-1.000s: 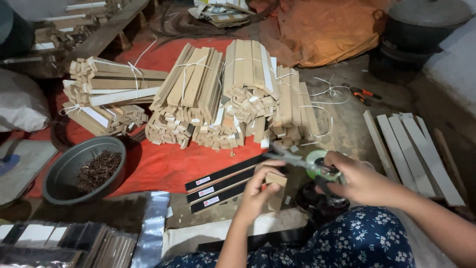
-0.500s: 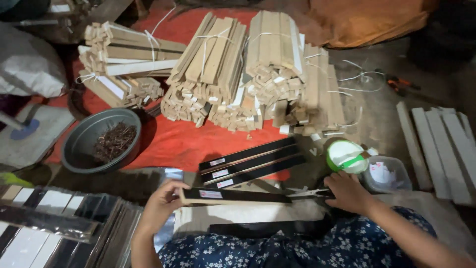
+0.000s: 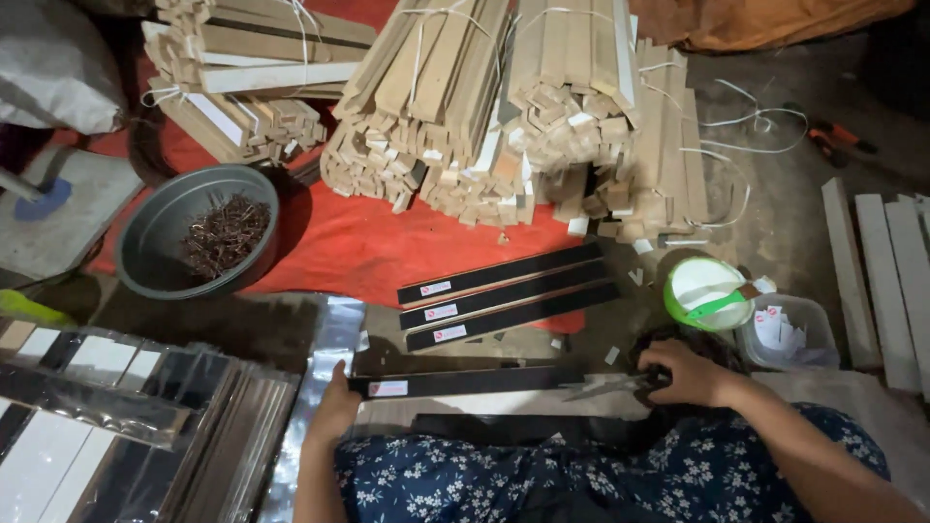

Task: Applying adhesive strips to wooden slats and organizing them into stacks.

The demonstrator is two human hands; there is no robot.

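Gripping black strip [image 3: 465,384] ends, both hands apart.

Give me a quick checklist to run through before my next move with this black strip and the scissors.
1. Left hand grips the black strip's labelled end: ok.
2. Right hand holds the scissors: ok.
3. Blades at the strip's right end: ok.
4. Blades open or shut: cannot tell.
5. Three finished strips lie apart from the cut: ok.
6. Tape roll close by the right hand: ok.

The floor [image 3: 794,208] carries a red cloth [image 3: 358,247], wooden stick bundles [image 3: 504,107] and a grey bowl [image 3: 199,232].
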